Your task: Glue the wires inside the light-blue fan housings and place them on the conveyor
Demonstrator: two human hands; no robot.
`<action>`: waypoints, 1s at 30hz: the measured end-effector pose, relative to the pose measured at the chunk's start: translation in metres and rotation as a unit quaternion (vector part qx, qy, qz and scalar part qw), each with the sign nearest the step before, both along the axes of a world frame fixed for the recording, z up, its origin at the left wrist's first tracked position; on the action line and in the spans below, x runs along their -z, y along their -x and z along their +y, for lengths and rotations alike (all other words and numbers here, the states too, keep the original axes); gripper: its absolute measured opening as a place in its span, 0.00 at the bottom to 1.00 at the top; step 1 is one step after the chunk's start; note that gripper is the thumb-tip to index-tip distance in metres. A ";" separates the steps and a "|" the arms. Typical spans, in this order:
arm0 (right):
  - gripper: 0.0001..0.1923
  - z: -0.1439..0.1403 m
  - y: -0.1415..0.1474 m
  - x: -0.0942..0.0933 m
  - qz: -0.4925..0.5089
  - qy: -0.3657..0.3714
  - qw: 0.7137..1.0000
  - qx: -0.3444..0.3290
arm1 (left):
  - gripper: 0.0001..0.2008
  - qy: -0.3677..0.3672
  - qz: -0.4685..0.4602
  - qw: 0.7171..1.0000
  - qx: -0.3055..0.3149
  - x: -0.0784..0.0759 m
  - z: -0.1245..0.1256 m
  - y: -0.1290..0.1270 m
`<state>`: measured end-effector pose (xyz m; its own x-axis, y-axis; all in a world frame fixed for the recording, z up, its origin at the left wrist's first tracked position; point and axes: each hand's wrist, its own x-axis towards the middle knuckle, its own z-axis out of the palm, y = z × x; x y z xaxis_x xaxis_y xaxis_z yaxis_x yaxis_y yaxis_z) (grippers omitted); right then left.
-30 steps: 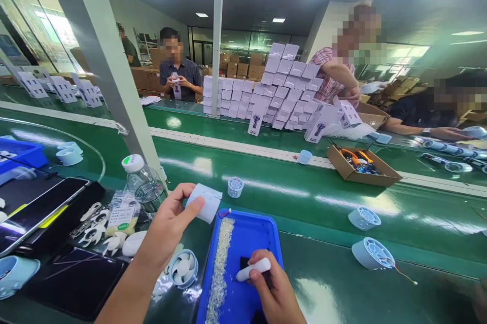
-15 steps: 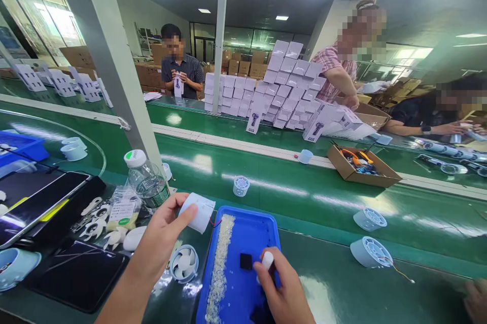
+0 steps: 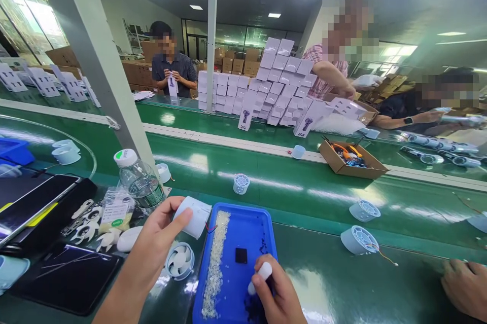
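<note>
My left hand (image 3: 154, 235) is closed around a light-blue fan housing (image 3: 195, 217) with a thin red wire, held at the far left corner of a blue tray (image 3: 233, 291). Pinched between thumb and fingers of my right hand (image 3: 280, 291) is a short white stick-like tool (image 3: 259, 278), slanted over the tray; its kind is unclear. Small translucent pieces (image 3: 215, 268) line the tray's left side. Tiny black pieces (image 3: 252, 309) lie by my right hand, and a black square (image 3: 241, 255) sits mid-tray. A light-blue fan (image 3: 180, 261) rests left of the tray.
Light-blue housings (image 3: 360, 241) stand to the right, another (image 3: 241, 184) beyond the tray. A bottle (image 3: 140, 179), a bag (image 3: 116, 208) and a black tablet-like slab (image 3: 68, 278) lie left. Another person's hand (image 3: 466, 286) rests at right. Co-workers are opposite, near stacked white boxes (image 3: 274, 80).
The view has shifted slightly to the right. The white tool has tilted and more of it shows over the black pieces. Another person's hand reaches further in at the right edge.
</note>
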<state>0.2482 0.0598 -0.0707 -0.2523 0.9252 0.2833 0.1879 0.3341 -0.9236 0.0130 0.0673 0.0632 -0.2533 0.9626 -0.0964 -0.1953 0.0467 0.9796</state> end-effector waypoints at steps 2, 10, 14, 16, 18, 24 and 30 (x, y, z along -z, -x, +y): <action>0.09 0.000 0.000 -0.003 0.016 0.008 1.000 0.006 | 0.08 0.000 -0.002 1.000 0.001 0.001 0.000 0.000; 0.10 0.000 -0.001 -0.006 0.011 0.028 0.999 -0.021 | 0.08 0.014 0.003 1.000 0.002 -0.001 -0.002 0.000; 0.10 0.001 -0.003 -0.012 -0.028 0.025 0.998 -0.049 | 0.08 0.011 -0.010 1.000 -0.010 -0.002 -0.002 -0.003; 0.10 0.002 -0.002 -0.014 -0.045 0.014 0.998 -0.049 | 0.08 0.012 -0.016 1.000 -0.017 -0.002 -0.001 -0.004; 0.08 0.002 -0.001 -0.016 -0.060 -0.014 0.997 -0.050 | 0.08 0.017 -0.021 1.000 -0.014 -0.002 0.000 -0.005; 0.06 0.005 0.003 -0.021 -0.082 -0.069 0.992 -0.062 | 0.09 0.027 -0.022 0.999 -0.011 -0.002 0.001 -0.009; 0.10 0.014 0.003 -0.025 -0.023 -0.009 0.998 0.053 | 0.10 0.047 -0.045 0.997 -0.041 -0.007 -0.004 -0.012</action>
<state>0.2455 0.0740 -0.0458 -0.1665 0.9420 0.2913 0.2641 0.3273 -0.9073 0.0246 0.0634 0.0706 -0.3161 0.9251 -0.2104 -0.2897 0.1171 0.9499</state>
